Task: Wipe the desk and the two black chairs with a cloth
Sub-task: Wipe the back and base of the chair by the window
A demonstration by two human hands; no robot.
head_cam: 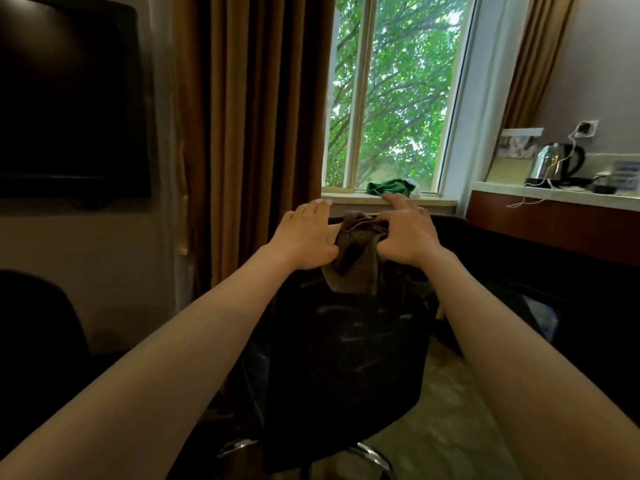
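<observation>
Atop the black chair [346, 358] back, pinching the brown cloth [356, 258] with the right hand [405, 237]
Bracing its left side with flat-fingered left hand [304, 237], hangs straight down tbh

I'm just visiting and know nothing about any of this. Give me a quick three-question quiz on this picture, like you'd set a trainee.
1. True or false: the brown cloth lies on the floor.
2. What lies on the windowsill? A) a green cloth B) a shoe C) a plate
3. Fill in: the left hand and the right hand reach to the top of the black ____.

Key:
1. False: it hangs at the top of the black chair, between the two hands.
2. A
3. chair
</observation>
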